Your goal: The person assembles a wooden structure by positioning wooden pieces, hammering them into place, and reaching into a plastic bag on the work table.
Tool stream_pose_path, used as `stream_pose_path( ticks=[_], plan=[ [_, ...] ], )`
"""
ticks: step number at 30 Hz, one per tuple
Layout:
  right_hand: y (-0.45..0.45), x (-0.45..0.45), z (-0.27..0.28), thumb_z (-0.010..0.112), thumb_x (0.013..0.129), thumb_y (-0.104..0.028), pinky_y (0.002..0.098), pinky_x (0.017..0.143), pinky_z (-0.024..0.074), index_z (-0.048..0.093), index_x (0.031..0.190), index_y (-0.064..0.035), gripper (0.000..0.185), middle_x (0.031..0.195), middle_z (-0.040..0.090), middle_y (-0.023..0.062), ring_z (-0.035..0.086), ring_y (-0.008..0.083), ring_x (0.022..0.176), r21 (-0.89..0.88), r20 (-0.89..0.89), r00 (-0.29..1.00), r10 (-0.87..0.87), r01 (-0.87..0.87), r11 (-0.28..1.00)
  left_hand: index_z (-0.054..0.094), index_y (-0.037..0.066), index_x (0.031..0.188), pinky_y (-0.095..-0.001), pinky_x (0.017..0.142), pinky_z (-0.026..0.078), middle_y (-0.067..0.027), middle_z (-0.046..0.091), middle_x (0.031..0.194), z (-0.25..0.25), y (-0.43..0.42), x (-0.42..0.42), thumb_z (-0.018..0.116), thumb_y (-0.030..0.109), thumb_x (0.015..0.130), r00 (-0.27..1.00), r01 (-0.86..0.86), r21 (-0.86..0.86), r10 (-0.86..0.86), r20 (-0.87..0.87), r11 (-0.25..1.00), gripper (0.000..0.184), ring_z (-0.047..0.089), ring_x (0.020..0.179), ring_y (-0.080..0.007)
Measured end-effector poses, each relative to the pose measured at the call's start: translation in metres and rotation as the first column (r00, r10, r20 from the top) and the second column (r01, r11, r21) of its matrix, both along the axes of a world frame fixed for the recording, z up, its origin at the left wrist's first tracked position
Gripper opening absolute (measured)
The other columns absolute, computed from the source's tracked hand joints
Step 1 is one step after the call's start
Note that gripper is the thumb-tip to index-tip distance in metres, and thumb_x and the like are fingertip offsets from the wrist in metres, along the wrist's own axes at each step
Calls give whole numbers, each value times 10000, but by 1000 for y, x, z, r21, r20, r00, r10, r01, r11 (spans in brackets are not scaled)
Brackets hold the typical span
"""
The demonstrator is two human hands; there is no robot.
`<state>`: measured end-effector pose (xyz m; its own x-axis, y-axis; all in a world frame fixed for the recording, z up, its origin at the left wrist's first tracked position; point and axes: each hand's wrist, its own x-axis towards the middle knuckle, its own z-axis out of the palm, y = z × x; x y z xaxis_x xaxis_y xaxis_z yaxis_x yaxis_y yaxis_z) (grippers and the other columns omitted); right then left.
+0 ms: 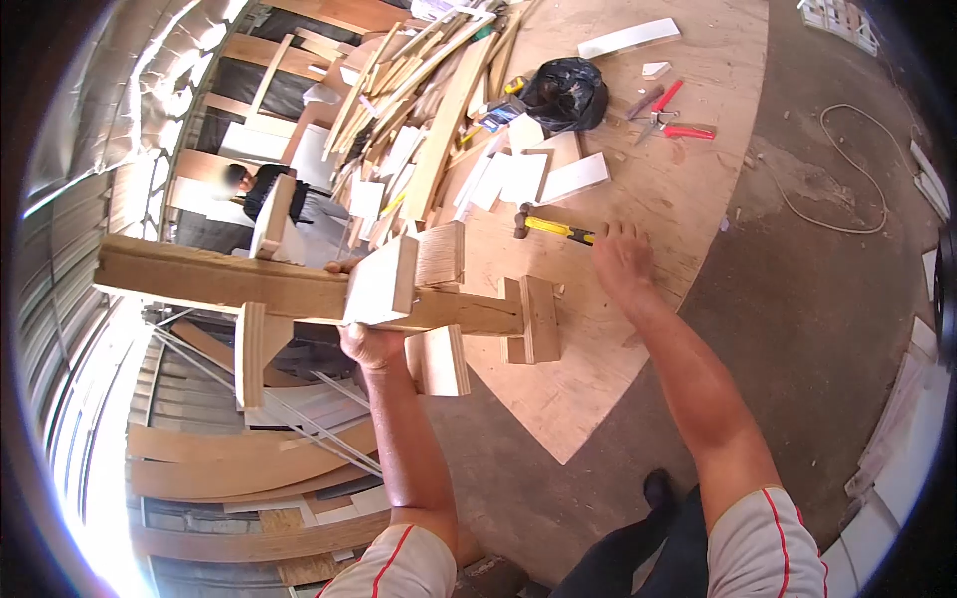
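Left hand (371, 347) clamps the wooden post (199, 276), which spans left to centre of the frame with blocks (382, 284) jutting from it. Right of centre, the right hand (624, 259) meets the handle end of the hammer (553, 228) over the surface (588, 394); whether its fingers are closed, I cannot tell. The step in hand looks like taking up the hammer; the next move calls for a firm handle grip and a steady post.

No text, label, brand, number or sign can be read here. On the yellow and black hammer (550, 227) and on the blue item (501, 114) near the black bag (565, 95), any marking is too small for reading.
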<state>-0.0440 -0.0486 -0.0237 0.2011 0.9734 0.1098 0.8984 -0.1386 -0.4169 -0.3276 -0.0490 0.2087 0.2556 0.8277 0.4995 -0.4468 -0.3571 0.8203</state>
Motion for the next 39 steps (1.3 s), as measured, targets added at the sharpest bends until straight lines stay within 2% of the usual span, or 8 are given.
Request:
stream_pose_path(
  ticks=[6, 11, 15, 18, 24, 27, 33, 39],
  plan=[
    [-75, -9, 49, 637, 960, -251, 489, 778, 564, 618, 1197, -88, 288, 937, 735, 216, 736, 376, 828, -154, -483, 829, -280, 235, 960, 427, 122, 1434, -483, 1127, 448, -102, 517, 1376, 3, -8, 2, 879, 242, 656, 996, -56, 6, 57, -66, 998, 908, 525, 1323, -296],
    [-166, -43, 57, 679, 937, -175, 507, 743, 527, 486, 1218, -47, 364, 872, 682, 245, 697, 462, 846, 137, -912, 410, 30, 234, 963, 425, 119, 1447, -486, 1121, 455, -96, 515, 1354, 3, -7, 10, 892, 243, 641, 998, 7, 15, -6, -68, 1000, 939, 532, 1301, -295],
    [-210, -55, 118, 659, 965, -166, 440, 693, 497, 454, 1225, -31, 358, 795, 620, 199, 693, 357, 768, -76, -980, 175, -99, 132, 988, 420, 110, 1477, -499, 1121, 453, -135, 529, 1368, 8, -11, 29, 884, 248, 645, 993, 41, 107, -28, -116, 993, 962, 533, 1309, -328],
    [-210, -68, 133, 618, 1009, -207, 420, 632, 485, 451, 1203, -34, 309, 760, 602, 187, 674, 305, 701, 84, -996, 14, 82, 140, 987, 418, 112, 1497, -505, 1106, 469, -159, 540, 1395, 6, -7, 35, 863, 270, 672, 987, 48, 141, -25, -160, 989, 951, 544, 1309, -343],
    [-158, -41, 147, 569, 1050, -315, 479, 669, 544, 519, 1144, -35, 299, 840, 683, 227, 711, 397, 810, -138, -768, 576, -280, 279, 950, 453, 114, 1442, -476, 1105, 470, -159, 544, 1373, 7, -3, 27, 881, 223, 635, 995, 8, 51, -3, -101, 999, 920, 547, 1297, -316],
    [-128, -23, 83, 610, 1019, -322, 532, 728, 556, 541, 1132, -22, 328, 899, 705, 247, 707, 430, 887, -59, -571, 764, -299, 325, 944, 467, 114, 1414, -469, 1110, 467, -161, 556, 1354, 6, -3, 16, 889, 205, 620, 998, -12, 20, 13, -60, 1000, 903, 556, 1284, -311],
    [-108, -38, 23, 667, 959, -270, 462, 852, 567, 589, 1146, -62, 290, 1083, 646, 162, 645, 350, 1053, 35, -212, 958, -191, 203, 979, 464, 100, 1415, -483, 1101, 481, -188, 574, 1344, 7, -5, 19, 891, 207, 606, 999, -15, 23, 16, -46, 1000, 921, 574, 1271, -333],
    [-98, -50, 6, 712, 918, -305, 451, 913, 543, 615, 1162, -93, 338, 1135, 618, 128, 614, 311, 1099, -32, -152, 971, -186, 184, 982, 446, 102, 1447, -497, 1098, 477, -171, 541, 1357, 5, 0, 15, 876, 238, 634, 996, 3, 48, 1, -89, 999, 930, 562, 1276, -346]
  ],
)
